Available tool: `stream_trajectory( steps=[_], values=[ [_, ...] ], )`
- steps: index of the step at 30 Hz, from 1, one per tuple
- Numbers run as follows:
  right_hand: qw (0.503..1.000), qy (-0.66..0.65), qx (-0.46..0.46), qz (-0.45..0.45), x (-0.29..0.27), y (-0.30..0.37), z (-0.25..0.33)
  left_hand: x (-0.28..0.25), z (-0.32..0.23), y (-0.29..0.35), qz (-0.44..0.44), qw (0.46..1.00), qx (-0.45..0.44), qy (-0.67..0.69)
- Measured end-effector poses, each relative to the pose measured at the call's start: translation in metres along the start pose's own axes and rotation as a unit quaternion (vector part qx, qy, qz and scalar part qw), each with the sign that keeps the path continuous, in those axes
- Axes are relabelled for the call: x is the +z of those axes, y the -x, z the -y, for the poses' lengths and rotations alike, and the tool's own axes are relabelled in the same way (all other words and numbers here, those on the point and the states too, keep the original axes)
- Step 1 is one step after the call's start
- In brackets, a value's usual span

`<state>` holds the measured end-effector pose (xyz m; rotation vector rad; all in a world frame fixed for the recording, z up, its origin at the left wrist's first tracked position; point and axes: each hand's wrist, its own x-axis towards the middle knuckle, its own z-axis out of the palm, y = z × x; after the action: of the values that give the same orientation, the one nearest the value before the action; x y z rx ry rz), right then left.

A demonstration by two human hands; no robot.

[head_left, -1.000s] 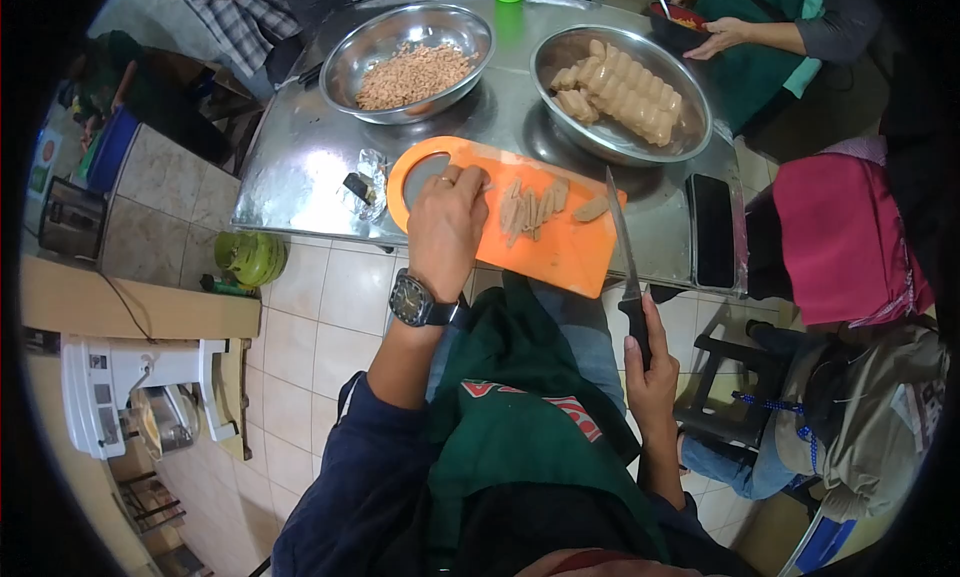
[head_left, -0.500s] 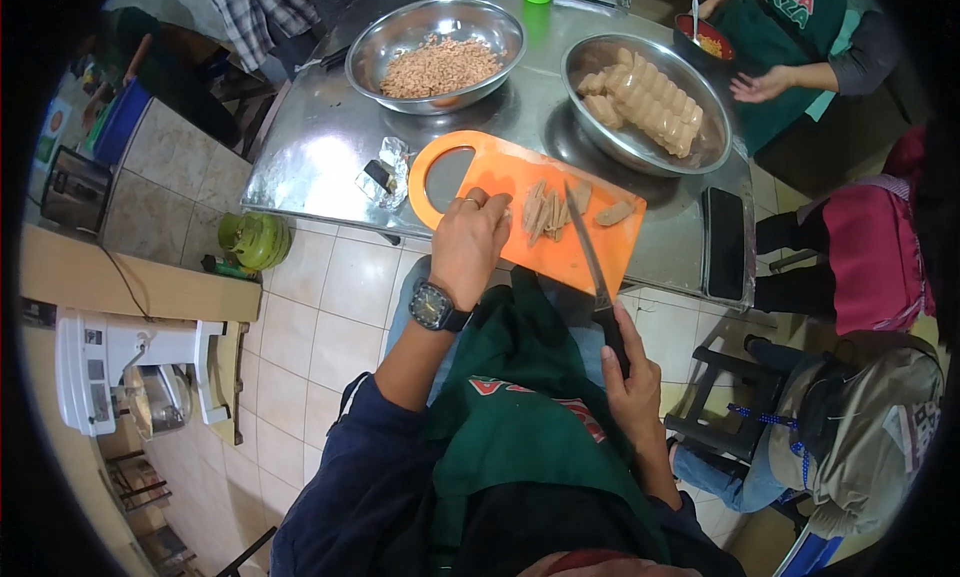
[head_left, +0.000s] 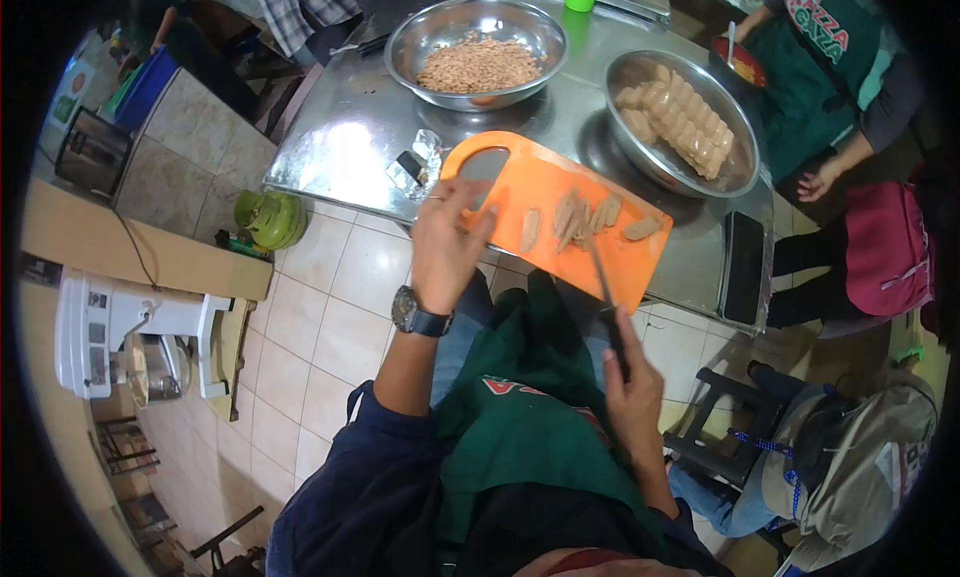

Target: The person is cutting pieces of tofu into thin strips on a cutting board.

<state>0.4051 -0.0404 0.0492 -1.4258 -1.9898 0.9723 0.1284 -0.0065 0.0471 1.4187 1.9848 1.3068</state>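
Note:
An orange cutting board (head_left: 625,269) lies at the table's near edge. Brownish, sausage-like strips (head_left: 572,219) are heaped in its middle. One loose strip (head_left: 530,230) lies left of the heap and a thicker piece (head_left: 641,228) to its right. My right hand (head_left: 632,382) grips the black handle of a kitchen knife (head_left: 601,277), its blade tip at the heap. My left hand (head_left: 446,242), wearing a ring and a wristwatch, hovers by the board's handle end, fingers apart and nothing seen in them.
Behind the board stand a steel bowl (head_left: 398,65) of small chopped pieces and another (head_left: 618,127) of whole wrapped sausages. Crumpled foil (head_left: 428,149) lies left, a black phone (head_left: 741,267) right. A co-worker's hand (head_left: 820,180) is beyond the far right corner; a black stool (head_left: 728,417) stands right.
My left hand has moved left, its fingers spreading. A strip now lies apart on the board's left. The knife tip has dropped toward me, and the co-worker's hand has lowered. The view has shifted slightly.

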Motion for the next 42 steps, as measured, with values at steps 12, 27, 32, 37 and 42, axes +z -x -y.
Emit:
stream_trajectory(
  steps=[12, 27, 32, 37, 42],
  values=[
    [0.95, 0.249, -0.152, -0.113, -0.028, -0.094, -0.047, -0.062, 0.083, -0.03, -0.056, 0.991, -0.042, -0.114],
    [0.945, 0.245, -0.165, -0.14, -0.057, -0.135, -0.064, -0.077, 0.027, 0.029, -0.026, 0.916, -0.071, 0.395],
    [0.961, 0.214, -0.129, -0.117, -0.054, -0.144, -0.052, -0.065, -0.02, 0.056, 0.017, 0.896, -0.039, 0.442],
    [0.936, 0.269, -0.183, -0.135, -0.067, -0.125, -0.015, -0.054, -0.045, 0.069, 0.108, 0.865, -0.015, 0.489],
    [0.94, -0.259, -0.214, -0.052, -0.039, -0.067, 0.071, -0.036, -0.063, 0.073, 0.154, 0.847, 0.008, 0.508]
  ],
)
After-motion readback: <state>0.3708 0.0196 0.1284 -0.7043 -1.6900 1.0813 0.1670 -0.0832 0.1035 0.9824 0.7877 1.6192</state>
